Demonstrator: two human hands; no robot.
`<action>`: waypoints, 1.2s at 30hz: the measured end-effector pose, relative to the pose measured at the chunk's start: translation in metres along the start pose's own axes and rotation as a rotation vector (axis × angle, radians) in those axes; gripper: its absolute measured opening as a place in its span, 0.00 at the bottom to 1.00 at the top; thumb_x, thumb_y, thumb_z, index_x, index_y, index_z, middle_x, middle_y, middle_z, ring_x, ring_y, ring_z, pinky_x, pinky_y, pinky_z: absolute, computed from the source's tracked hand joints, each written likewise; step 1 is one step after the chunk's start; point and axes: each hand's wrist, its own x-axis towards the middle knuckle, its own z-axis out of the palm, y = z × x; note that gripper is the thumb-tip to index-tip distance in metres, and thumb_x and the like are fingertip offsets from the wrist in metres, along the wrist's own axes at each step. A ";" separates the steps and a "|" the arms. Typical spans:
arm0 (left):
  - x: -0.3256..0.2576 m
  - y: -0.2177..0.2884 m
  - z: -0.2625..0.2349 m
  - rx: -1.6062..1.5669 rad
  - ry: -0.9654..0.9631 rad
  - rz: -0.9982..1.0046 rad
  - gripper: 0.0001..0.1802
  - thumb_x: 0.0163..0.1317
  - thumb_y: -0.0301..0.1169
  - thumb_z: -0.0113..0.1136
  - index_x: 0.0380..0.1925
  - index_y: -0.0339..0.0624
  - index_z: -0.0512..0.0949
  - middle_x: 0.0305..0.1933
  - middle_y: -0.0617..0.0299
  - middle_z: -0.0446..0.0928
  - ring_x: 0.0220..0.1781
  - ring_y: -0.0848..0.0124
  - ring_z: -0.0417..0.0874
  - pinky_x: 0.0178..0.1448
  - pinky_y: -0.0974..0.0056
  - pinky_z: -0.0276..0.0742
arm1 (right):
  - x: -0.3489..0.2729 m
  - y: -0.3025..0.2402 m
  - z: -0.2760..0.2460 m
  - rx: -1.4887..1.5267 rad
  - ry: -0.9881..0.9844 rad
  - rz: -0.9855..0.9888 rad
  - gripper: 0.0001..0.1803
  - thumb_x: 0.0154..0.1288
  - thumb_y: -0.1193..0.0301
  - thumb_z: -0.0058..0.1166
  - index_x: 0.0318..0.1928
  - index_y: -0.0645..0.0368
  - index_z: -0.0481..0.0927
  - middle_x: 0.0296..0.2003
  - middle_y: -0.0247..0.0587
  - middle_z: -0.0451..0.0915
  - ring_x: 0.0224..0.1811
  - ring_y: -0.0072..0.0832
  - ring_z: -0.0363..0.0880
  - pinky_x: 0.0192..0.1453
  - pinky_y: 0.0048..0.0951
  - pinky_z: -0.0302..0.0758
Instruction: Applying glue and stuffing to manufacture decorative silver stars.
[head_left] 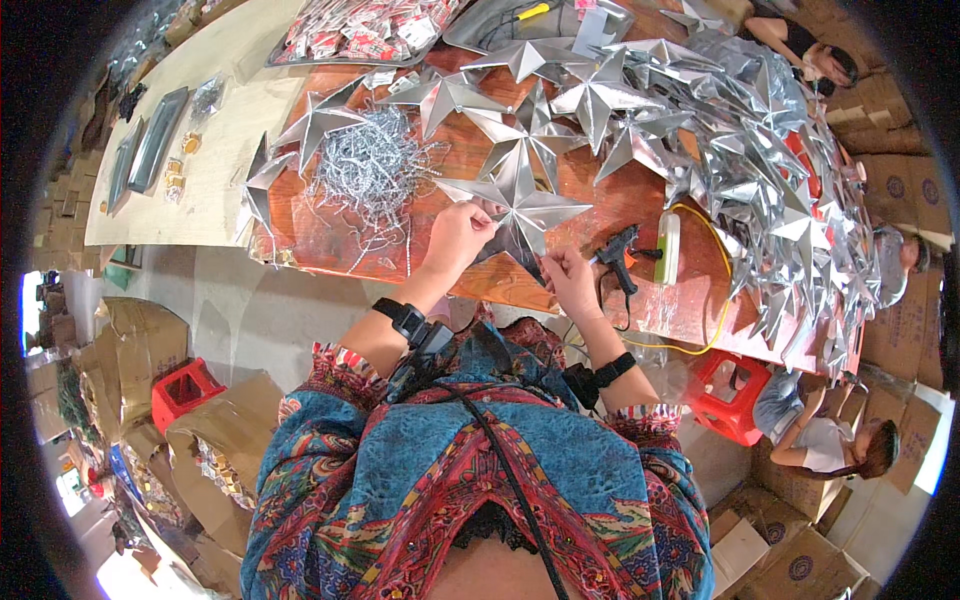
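Head view: near the centre of the frame, a silver star (517, 207) sits between the two hands, over the near part of the table. Left hand (460, 238) pinches it along its left side with thumb and fingertips; right hand (571, 281) has its fingers drawn together at the lower point, though I cannot tell whether they grip it. The star looks light and thin, stiff along its creases, slick and easily dented, so the folded ridges or point edges seem the best hold. Reddish-brown and glossy, the table (470, 282) carries a silver stringy tangle (372, 168) left of centre, a black glue gun (620, 262) right of centre and a heap of stars (745, 165) at upper right. A pale table (235, 190) fills the upper left; red stools (187, 390) and cardboard boxes (145, 340) stand around, with a co-worker (835, 445) at lower right
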 end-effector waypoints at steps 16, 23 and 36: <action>0.008 0.008 -0.008 -0.020 -0.087 -0.023 0.13 0.47 0.34 0.65 0.21 0.34 0.78 0.26 0.55 0.79 0.28 0.66 0.81 0.36 0.66 0.75 | 0.003 0.006 0.001 -0.030 0.018 -0.014 0.09 0.61 0.70 0.52 0.34 0.65 0.73 0.21 0.34 0.74 0.19 0.18 0.70 0.23 0.21 0.67; 0.013 0.001 -0.007 0.003 -0.118 -0.023 0.13 0.47 0.34 0.64 0.21 0.32 0.79 0.28 0.57 0.80 0.29 0.68 0.82 0.36 0.66 0.76 | -0.003 -0.014 0.006 0.042 0.060 -0.034 0.08 0.61 0.71 0.52 0.32 0.65 0.73 0.23 0.37 0.75 0.20 0.23 0.72 0.24 0.24 0.69; 0.020 -0.028 -0.012 -0.359 -0.352 -0.271 0.09 0.52 0.29 0.59 0.26 0.32 0.80 0.22 0.59 0.79 0.16 0.73 0.77 0.21 0.70 0.71 | 0.010 -0.052 0.033 -0.974 -0.119 -0.862 0.16 0.49 0.77 0.48 0.42 0.57 0.73 0.53 0.43 0.68 0.48 0.42 0.71 0.48 0.41 0.70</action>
